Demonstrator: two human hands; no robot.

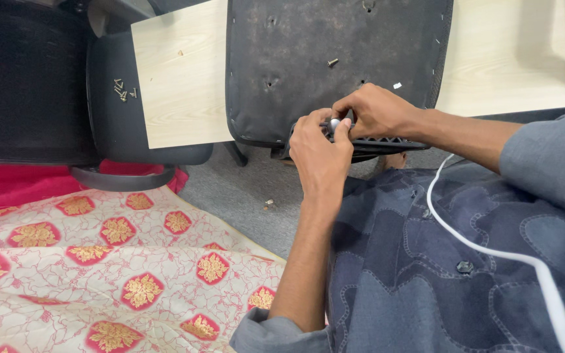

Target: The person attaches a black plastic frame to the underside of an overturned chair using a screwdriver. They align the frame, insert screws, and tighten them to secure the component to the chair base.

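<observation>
While the upturned chair seat pan [335, 62] is lying face down across the pale wooden bench [178, 85], both hands are working at its near edge, where a black ribbed plastic bracket [387, 144] is sticking out from under the seat. The left hand [318, 153] is curling around the bracket's left end, its grip nearly closed, with thumb and forefinger pinching a small silver-headed piece [335, 122], probably a bolt or knob. The right hand [377, 111] is pressing down over the bracket just to the right of that piece, fingers bent and closed on the plastic, seemingly steadying it against the seat so the piece can be turned or seated. The seat looks to be lying underside up so its mounting holes are facing the person; one loose screw [333, 63] is resting on the underside, above the hands.

Left of the seat, a small heap of screws [122, 90] is sitting on a dark chair part [116, 98], kept within reach. Below the seat, on the grey floor [237, 193], another small fastener [269, 204] is lying loose. A patterned red and cream cloth [99, 274] is spreading over the lower left, and a white cable [492, 248] is trailing across the person's blue shirt.

The fingers are hiding most of the silver piece, so its exact kind is unclear. The far edge of the seat is cut off, and the bracket's underside is out of view.
</observation>
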